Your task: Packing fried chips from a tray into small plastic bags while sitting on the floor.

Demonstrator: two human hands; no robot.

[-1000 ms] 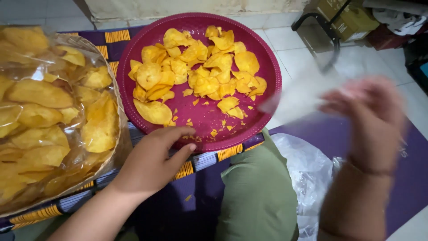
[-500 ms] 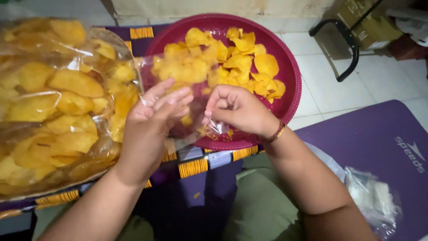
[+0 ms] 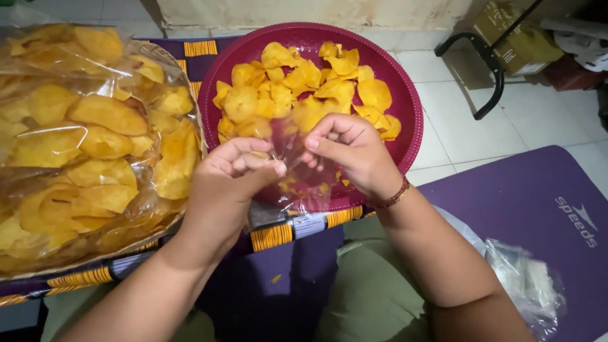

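Observation:
A small clear plastic bag (image 3: 297, 180) hangs between my two hands over the near rim of a round maroon tray (image 3: 405, 95). My left hand (image 3: 231, 180) pinches the bag's top edge on the left. My right hand (image 3: 351, 152), with a red bracelet on the wrist, pinches the same edge on the right. Yellow-orange chips (image 3: 304, 85) lie heaped on the tray just beyond my fingers. The bag looks empty.
A big clear sack of chips (image 3: 82, 145) fills a woven basket at the left. A stack of clear bags (image 3: 529, 285) lies on a purple mat (image 3: 544, 190) at the lower right. A black metal frame (image 3: 487, 57) and a cardboard box (image 3: 516, 38) stand on the tiled floor behind.
My right hand swung in from the far right with a clear bag. Both hands now grip its top edge, and my left hand has gone from flat fingers to a pinch.

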